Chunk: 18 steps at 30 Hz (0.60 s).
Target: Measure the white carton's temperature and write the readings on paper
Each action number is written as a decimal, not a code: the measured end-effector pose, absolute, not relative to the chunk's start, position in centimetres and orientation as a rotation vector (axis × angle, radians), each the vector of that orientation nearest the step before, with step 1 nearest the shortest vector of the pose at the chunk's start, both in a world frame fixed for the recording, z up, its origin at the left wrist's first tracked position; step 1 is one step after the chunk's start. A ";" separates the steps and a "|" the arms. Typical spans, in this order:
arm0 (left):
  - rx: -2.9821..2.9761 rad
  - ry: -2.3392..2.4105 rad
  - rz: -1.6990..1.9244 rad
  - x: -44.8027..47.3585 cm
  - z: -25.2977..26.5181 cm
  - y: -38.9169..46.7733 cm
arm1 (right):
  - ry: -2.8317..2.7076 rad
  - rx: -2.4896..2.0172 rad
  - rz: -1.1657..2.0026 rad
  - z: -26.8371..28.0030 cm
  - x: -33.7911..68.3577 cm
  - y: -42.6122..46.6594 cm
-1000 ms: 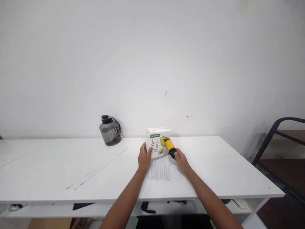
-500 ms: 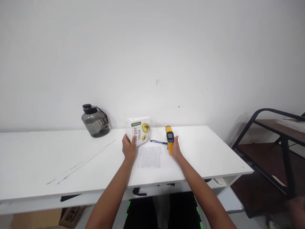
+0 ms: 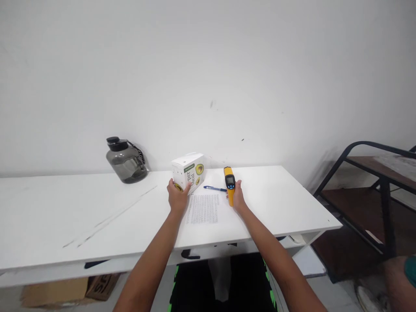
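My left hand (image 3: 178, 197) grips the lower near end of a white box (image 3: 188, 171) with avocado pictures and the words "Super Meal" partly covered by my thumb. The box is turned at an angle near the wall. In my right hand (image 3: 238, 197) is a yellow and black infrared thermometer (image 3: 230, 184), held by its handle with its small screen and blue buttons facing me. Between the two hands lie a blue pen (image 3: 215, 188) and a sheet of paper (image 3: 204, 210) covered in lines of writing.
A dark clear water jug (image 3: 127, 162) with a black lid and strap stands at the left by the wall. The white desk (image 3: 107, 216) has dark scuff marks. On the right is a metal-framed shelf (image 3: 364, 173). Cardboard (image 3: 58, 291) lies under the desk.
The box has turned in my left hand, so its side and top show more. The whole view has shifted slightly. My right hand keeps hold of the thermometer.
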<state>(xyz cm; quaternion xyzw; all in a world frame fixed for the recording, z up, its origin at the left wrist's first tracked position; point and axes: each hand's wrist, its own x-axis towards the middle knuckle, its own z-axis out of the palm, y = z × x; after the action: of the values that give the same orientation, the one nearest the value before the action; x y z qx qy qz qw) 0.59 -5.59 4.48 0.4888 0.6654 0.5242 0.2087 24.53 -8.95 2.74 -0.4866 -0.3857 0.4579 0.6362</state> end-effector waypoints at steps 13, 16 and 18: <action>1.392 1.886 1.331 0.5 4.8 -5.7 | -0.881 -1.093 1.057 2.3 24.4 -8.9; 1.387 1.875 1.332 0.3 4.7 -5.6 | -0.882 -1.109 1.049 2.3 24.4 -8.7; 1.389 1.874 1.334 0.3 4.7 -5.5 | -0.975 -1.123 0.998 2.3 24.4 -8.7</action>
<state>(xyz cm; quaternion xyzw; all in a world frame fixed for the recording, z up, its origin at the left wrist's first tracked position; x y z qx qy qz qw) 0.32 -5.53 4.66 0.5036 0.6795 0.4837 0.2252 24.42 -8.71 2.33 -0.4895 -0.4249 0.4349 0.6251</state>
